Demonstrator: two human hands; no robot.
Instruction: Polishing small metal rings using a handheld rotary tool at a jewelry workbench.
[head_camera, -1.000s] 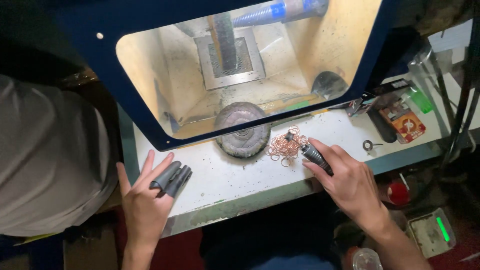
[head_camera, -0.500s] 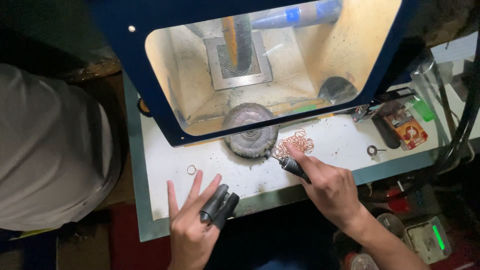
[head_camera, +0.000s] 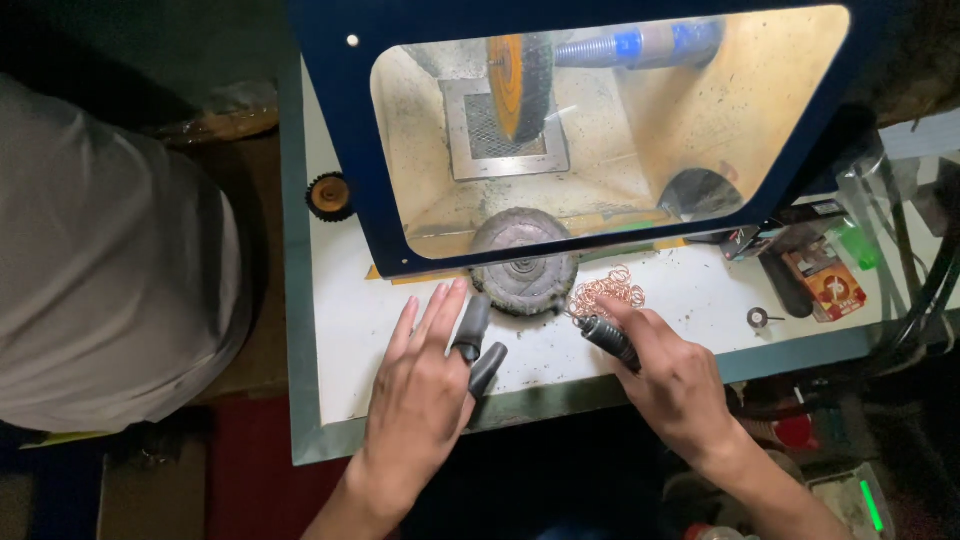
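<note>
The left hand (head_camera: 425, 385) lies flat on the white desk (head_camera: 350, 320), fingers spread and holding nothing; its index finger and thumb wear dark rubber finger cots (head_camera: 472, 328), the index one touching the near edge of a worn grey buffing wheel (head_camera: 523, 262) that lies on its side at the mouth of the polishing cabinet (head_camera: 340, 130). The right hand (head_camera: 675, 385) has its grip pressed together on a dark ribbed cot-covered fingertip or small tool (head_camera: 610, 340); which of the two, I cannot tell. It reaches into the pile of copper-coloured rings (head_camera: 607, 290), which sits on the desk just right of the grey wheel and directly in front of the cabinet opening.

Judging from how things lie, the work looks early: the rings are all heaped together, none is at the orange polishing wheel (head_camera: 520, 85) inside the cabinet, and no ring is clearly lifted yet.

The dark piece in the right hand has its long axis running diagonally, its tip pointing up and left toward the ring pile. A small black knurled knob (head_camera: 329, 196) sits at the desk's left side, and a red-and-white packet (head_camera: 828, 283) lies far right.
</note>
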